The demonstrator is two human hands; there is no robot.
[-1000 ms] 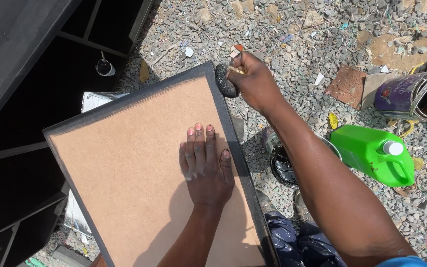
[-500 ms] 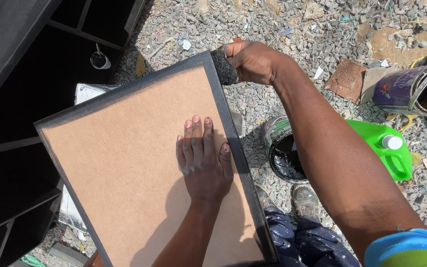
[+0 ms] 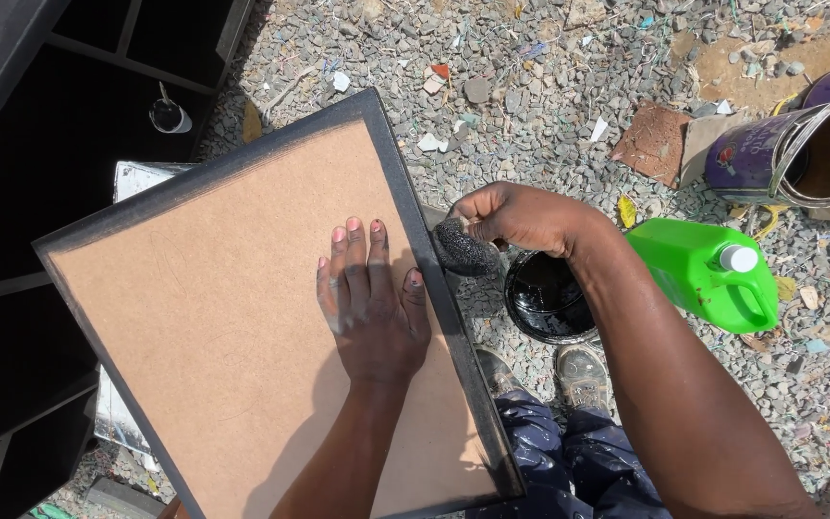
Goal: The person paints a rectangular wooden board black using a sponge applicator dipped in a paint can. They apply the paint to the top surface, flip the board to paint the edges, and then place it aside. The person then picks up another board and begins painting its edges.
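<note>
A brown fibreboard panel [image 3: 213, 317] with black-painted edges lies tilted in front of me. My left hand [image 3: 372, 298] rests flat on it, fingers spread, near its right edge. My right hand [image 3: 521, 216] grips a dark, paint-soaked sponge [image 3: 463, 252] and presses it against the panel's black right edge, about halfway along. Just below the right hand stands an open tin of black paint [image 3: 545, 298] on the gravel.
A green plastic jug [image 3: 708, 274] with a white cap lies right of the tin. A purple paint can [image 3: 799, 144] lies on its side at the far right. A black shelving unit [image 3: 50, 192] fills the left. My shoes [image 3: 583, 375] stand on gravel strewn with scraps.
My right hand has slid the sponge down the panel's right edge from the far corner to the middle. The left hand has stayed flat on the board.
</note>
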